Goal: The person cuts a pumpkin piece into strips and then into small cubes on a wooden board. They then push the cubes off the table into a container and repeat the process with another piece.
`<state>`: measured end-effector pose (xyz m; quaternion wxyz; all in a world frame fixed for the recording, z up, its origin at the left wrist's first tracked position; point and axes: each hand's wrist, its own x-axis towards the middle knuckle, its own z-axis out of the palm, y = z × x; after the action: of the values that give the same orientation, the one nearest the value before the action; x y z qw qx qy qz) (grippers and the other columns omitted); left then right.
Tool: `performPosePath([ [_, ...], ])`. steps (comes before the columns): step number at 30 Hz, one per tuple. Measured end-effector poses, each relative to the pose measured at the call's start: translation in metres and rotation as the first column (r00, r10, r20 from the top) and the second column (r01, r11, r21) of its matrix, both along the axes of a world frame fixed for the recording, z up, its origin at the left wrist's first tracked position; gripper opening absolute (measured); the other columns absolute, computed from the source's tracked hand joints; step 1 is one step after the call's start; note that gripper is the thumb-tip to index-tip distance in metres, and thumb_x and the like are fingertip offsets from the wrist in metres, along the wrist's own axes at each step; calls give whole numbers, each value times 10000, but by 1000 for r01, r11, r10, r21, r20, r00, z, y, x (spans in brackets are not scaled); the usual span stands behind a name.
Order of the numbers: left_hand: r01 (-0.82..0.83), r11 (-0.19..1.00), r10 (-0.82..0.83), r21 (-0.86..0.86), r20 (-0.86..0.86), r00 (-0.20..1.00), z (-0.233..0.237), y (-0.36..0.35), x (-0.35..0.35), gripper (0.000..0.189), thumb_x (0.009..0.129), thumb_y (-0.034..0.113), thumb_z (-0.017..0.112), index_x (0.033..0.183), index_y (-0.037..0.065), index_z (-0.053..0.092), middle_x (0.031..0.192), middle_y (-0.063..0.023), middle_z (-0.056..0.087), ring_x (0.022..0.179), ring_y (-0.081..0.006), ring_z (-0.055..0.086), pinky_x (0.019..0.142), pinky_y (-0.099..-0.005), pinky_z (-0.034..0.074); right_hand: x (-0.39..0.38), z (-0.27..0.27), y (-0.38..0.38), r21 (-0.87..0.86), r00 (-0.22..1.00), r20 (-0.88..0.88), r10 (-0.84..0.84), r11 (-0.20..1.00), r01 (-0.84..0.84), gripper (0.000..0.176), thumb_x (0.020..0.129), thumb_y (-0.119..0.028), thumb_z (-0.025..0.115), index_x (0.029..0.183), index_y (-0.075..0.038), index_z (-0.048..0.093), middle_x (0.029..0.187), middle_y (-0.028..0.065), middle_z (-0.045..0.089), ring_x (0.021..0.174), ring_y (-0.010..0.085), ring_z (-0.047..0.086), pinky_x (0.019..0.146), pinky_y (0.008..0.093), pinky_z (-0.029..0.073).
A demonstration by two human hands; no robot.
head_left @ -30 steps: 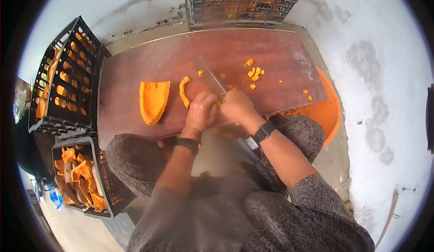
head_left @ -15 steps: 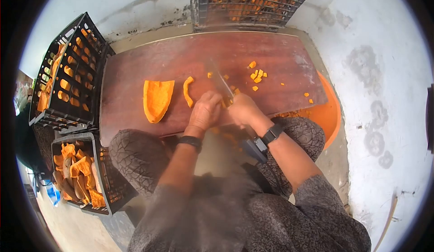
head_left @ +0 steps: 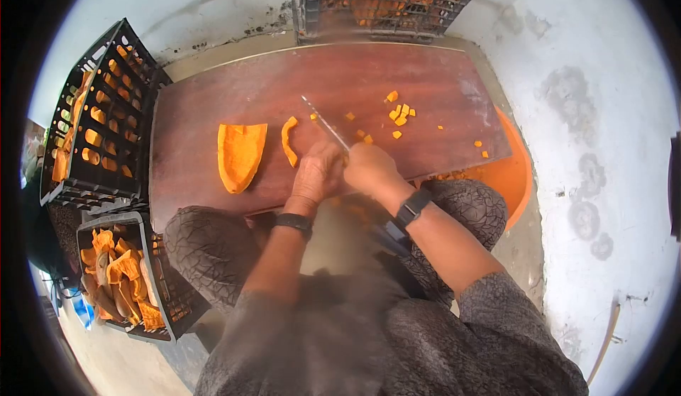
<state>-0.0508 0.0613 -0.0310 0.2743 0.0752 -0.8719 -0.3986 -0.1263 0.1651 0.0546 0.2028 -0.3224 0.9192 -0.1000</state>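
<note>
My right hand point(head_left: 370, 172) is closed round the handle of a kitchen knife point(head_left: 325, 121), whose blade slants up and left over the reddish-brown board point(head_left: 198, 112). Close beside it, my left hand point(head_left: 317, 172) has its fingers curled down on a pumpkin piece point(head_left: 345, 160); only a bit of orange shows between the hands. To the left lie a curved pumpkin strip point(head_left: 286, 140) and a large pumpkin wedge point(head_left: 241, 156). Several small pumpkin cubes point(head_left: 399, 115) are scattered right of the blade.
Black crates with pumpkin pieces stand at the left point(head_left: 106, 123), lower left point(head_left: 170, 318) and beyond the board point(head_left: 305, 6). An orange tub point(head_left: 523, 176) with cut pieces sits under the board's right end. A white wall point(head_left: 603, 77) rises at the right.
The knife blade has swung to point further left, and my right hand has come nearer the left. The whole view has shifted slightly.
</note>
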Motion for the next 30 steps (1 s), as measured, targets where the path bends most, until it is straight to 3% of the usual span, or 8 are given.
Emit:
performPosePath([
  [4, 13, 998, -17, -60, -61, 998, -10, -5, 0, 173, 780, -11, 631, 934, 60, 594, 881, -139, 602, 885, -353, 612, 763, -425, 519, -3, 3, -3, 13, 1000, 22, 3, 1000, -3, 226, 795, -117, 566, 949, -28, 705, 942, 236, 684, 962, 375, 663, 825, 442, 524],
  [7, -29, 996, 26, -80, -41, 999, -11, -5, 4, 187, 801, -7, 625, 971, 69, 613, 943, -142, 619, 923, -352, 618, 796, -428, 524, -14, 1, 9, -19, 985, 150, -86, 996, 90, 166, 834, -114, 570, 875, 12, 669, 804, 230, 687, 767, 344, 698, 681, 437, 555],
  [9, -37, 998, 35, -46, -39, 999, -5, -2, 7, 199, 816, -1, 622, 1004, 66, 616, 983, -148, 625, 952, -355, 618, 818, -431, 523, -18, 2, 21, -235, 835, 514, -198, 903, 359, 189, 872, -114, 575, 755, 34, 596, 628, 175, 629, 521, 264, 642, 472, 396, 517],
  [12, -70, 997, 67, -36, -68, 995, -6, -4, 4, 223, 845, 5, 612, 1063, 54, 613, 1052, -165, 629, 998, -367, 616, 850, -432, 522, -22, 6, 32, -291, 806, 538, -246, 844, 451, 279, 896, -129, 584, 671, 26, 523, 532, 107, 550, 395, 189, 543, 352, 341, 439],
  [21, -430, 894, 395, -129, -231, 889, 19, -36, 18, 257, 856, -19, 603, 1110, 25, 600, 1097, -206, 610, 1023, -400, 604, 855, -441, 517, -4, 29, 55, -197, 785, 607, -122, 935, 297, 300, 890, -180, 611, 743, 77, 564, 588, 118, 576, 448, 167, 555, 392, 313, 465],
  [27, -421, 856, 443, -302, 6, 897, -1, -45, 27, 426, 806, 11, 634, 1221, -21, 543, 1289, -245, 528, 1174, -418, 522, 1000, -450, 446, 8, 19, 55, -142, 774, 624, -110, 958, 250, 303, 876, -199, 614, 717, 54, 568, 571, 108, 567, 456, 186, 574, 415, 347, 485],
  [29, -397, 860, 435, -321, 52, 899, -12, -44, 26, 452, 803, 22, 640, 1240, -24, 532, 1322, -254, 505, 1200, -424, 504, 1028, -461, 423, 5, 17, 56, -58, 901, 379, -213, 966, 253, 311, 882, -223, 624, 734, 49, 655, 632, 218, 639, 607, 348, 671, 639, 435, 526],
  [30, -411, 852, 460, -325, 86, 884, -15, -43, 24, 460, 801, 35, 648, 1242, -25, 531, 1331, -254, 498, 1208, -421, 497, 1029, -463, 420, 1, 9, 58, -61, 900, 380, -215, 965, 256, 311, 882, -223, 624, 734, 49, 655, 632, 218, 639, 607, 348, 671, 639, 435, 526],
])
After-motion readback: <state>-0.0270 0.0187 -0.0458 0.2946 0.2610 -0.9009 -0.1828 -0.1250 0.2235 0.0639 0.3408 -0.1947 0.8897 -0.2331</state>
